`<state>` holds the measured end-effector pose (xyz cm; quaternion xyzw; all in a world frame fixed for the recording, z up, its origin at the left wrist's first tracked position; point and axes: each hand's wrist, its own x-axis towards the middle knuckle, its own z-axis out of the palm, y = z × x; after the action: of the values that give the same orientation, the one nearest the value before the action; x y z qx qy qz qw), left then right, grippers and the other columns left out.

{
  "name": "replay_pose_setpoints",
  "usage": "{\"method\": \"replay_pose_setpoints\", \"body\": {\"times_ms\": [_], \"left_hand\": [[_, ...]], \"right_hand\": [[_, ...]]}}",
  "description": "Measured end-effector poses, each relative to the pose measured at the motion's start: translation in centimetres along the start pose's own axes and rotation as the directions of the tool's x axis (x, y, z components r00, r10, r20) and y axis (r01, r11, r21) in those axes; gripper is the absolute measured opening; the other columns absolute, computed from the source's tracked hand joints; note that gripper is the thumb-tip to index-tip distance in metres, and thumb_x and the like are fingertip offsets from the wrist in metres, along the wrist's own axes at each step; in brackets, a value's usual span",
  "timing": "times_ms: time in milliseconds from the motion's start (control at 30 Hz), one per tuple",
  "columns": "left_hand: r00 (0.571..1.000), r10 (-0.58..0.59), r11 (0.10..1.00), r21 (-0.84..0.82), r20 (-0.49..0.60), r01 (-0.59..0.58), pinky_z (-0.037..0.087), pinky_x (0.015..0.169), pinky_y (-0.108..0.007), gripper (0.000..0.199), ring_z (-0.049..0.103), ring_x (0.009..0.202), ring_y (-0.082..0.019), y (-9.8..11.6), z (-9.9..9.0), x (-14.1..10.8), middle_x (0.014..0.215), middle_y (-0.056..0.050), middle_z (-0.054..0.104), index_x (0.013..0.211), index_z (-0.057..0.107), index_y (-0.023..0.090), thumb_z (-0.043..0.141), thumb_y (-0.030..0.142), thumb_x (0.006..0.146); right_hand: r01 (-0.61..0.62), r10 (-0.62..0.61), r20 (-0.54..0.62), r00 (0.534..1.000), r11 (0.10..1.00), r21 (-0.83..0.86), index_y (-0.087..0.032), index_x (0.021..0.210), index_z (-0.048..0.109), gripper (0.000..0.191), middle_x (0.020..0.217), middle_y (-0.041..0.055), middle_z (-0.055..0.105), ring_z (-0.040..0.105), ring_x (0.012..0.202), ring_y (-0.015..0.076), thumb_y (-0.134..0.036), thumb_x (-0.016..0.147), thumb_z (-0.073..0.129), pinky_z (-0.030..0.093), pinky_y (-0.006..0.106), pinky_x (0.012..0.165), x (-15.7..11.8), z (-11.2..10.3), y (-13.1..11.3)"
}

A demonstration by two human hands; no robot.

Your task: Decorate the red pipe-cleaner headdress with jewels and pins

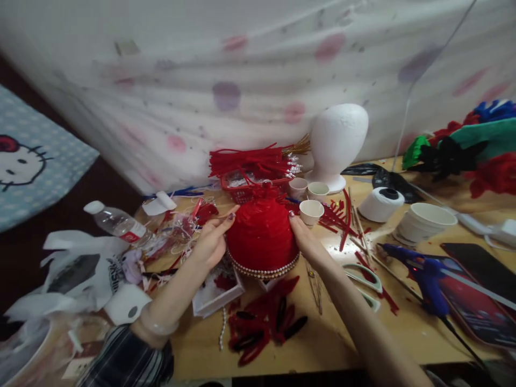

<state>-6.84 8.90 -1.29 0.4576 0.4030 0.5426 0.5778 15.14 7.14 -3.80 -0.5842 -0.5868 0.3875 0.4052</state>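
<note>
Between my two hands is a red dome-shaped hat (262, 231), upright, with a gathered tuft on top and a string of pearl beads around its rim. My left hand (212, 239) grips its left side, thumb and fingers closed against it. On the opposite side my right hand (304, 236) presses with the thumb in front; its other fingers are mostly hidden. Below the hat, a red and black petalled ornament (268, 322) lies on the table. A white box (220, 295) with red scraps sits under the hat's left edge.
A white foam head (338, 140) stands behind, beside a basket of red stems (245, 164). To the right are paper cups (311, 212), a thread cone (381, 204), scissors (368, 279), a blue glue gun (427, 279) with its cord, and a phone (475, 301). A plastic bottle (119, 221) lies left.
</note>
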Motion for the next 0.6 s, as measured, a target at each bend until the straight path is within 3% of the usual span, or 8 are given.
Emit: {"method": "replay_pose_setpoints", "body": {"times_ms": [200,300,433,600], "left_hand": [[0.994,0.107,0.977,-0.181,-0.024,-0.110,0.036,0.115,-0.046,0.031,0.054,0.132,-0.029,2.8,1.2,-2.9,0.130,-0.008,0.068,0.082,0.078,0.020,0.089,0.040,0.062],[0.982,0.178,0.955,-0.230,-0.059,-0.187,0.030,0.119,-0.044,0.021,0.051,0.134,-0.027,3.6,0.9,-5.5,0.127,-0.004,0.069,0.073,0.078,0.023,0.090,0.035,0.062],[0.972,0.151,0.951,-0.242,-0.178,-0.192,0.028,0.119,-0.046,0.023,0.058,0.127,-0.028,1.9,-0.3,-7.9,0.119,-0.005,0.074,0.069,0.076,0.023,0.092,0.034,0.056],[0.959,0.108,0.956,-0.236,-0.261,-0.172,0.031,0.117,-0.046,0.031,0.060,0.123,-0.027,-0.8,-1.5,-8.2,0.119,-0.008,0.074,0.070,0.076,0.021,0.093,0.040,0.053]], "right_hand": [[0.149,-0.139,-0.127,0.982,0.986,0.075,-0.017,0.135,0.053,0.063,0.145,0.0130,0.054,0.039,0.141,0.0243,-0.056,0.099,0.020,0.023,0.044,0.119,-1.0,-0.1,-2.0],[0.219,-0.205,-0.147,0.968,0.972,0.086,-0.018,0.136,0.054,0.067,0.144,0.0113,0.054,0.039,0.141,0.0258,-0.062,0.098,0.021,0.020,0.045,0.120,-2.0,0.2,-2.9],[0.256,-0.247,-0.111,0.962,0.964,0.075,-0.023,0.138,0.054,0.067,0.146,0.0096,0.053,0.039,0.140,0.0264,-0.065,0.097,0.023,0.021,0.048,0.120,-2.9,2.0,-2.1],[0.293,-0.290,-0.084,0.953,0.956,0.021,-0.022,0.136,0.055,0.062,0.146,0.0113,0.053,0.041,0.139,0.0277,-0.061,0.099,0.024,0.024,0.052,0.117,-2.8,3.6,-0.1]]}}
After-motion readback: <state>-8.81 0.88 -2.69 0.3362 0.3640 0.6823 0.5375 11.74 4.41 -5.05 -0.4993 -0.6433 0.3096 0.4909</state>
